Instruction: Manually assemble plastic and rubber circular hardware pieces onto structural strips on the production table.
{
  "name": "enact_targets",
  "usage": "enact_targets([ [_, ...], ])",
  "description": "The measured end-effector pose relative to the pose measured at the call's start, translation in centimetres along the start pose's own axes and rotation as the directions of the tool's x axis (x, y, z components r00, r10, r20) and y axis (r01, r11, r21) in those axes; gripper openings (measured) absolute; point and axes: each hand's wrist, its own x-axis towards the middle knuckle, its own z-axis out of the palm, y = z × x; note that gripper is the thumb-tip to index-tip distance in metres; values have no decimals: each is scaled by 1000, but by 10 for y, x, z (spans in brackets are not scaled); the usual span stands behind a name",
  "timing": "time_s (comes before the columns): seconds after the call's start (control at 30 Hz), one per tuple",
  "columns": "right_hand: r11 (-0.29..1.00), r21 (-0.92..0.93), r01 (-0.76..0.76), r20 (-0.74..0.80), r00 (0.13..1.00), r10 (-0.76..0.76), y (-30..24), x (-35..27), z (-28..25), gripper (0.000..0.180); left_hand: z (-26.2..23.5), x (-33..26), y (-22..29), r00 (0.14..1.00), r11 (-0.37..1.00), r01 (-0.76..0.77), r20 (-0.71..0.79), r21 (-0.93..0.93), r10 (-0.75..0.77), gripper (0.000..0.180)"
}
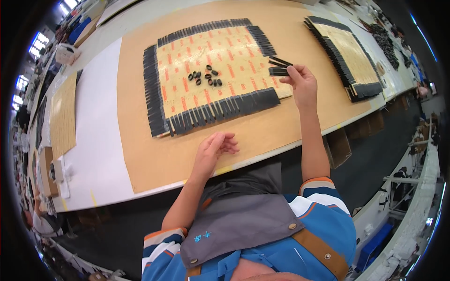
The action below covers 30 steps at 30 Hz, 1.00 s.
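My right hand (303, 83) is closed in a pinch at the right edge of a board covered in tan paper with red print (187, 51). Thin black strips (280, 62) fan out from its fingertips over that edge. More black strips (225, 107) line the board's sides, packed side by side and overhanging. Several small black rings (208, 76) lie loose on the board's middle. My left hand (216, 144) hovers near the board's front edge, its fingers loosely bent and apart, with nothing visible in it.
A brown sheet (140, 159) covers the table under the board. To the right stands a second strip-edged stack of boards (349, 54), with a pile of black pieces (384, 42) beyond. At the left lie a white sheet (98, 122), a tan panel (63, 112) and a cardboard box (47, 171).
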Motion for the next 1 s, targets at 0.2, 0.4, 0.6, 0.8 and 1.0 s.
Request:
enact_targets([
  [0.2,630,-321,708,672,638,-375,-12,-108,77,13,26,29,6,979,807,41,186,-589,86,61],
  [0.4,601,-284,747,809,523,-268,8,-122,81,16,18,26,12,995,879,-70,25,-472,93,40],
  [0.6,929,-329,-167,350,893,284,22,-141,91,11,10,21,3,987,897,-111,58,-428,150,42],
  [0.8,908,-200,-368,330,847,416,24,-136,85,12,4,20,5,977,914,-150,83,-376,194,46],
  [1.0,834,-186,-520,422,724,546,22,-142,90,12,7,16,7,974,920,-164,90,-356,208,47],
])
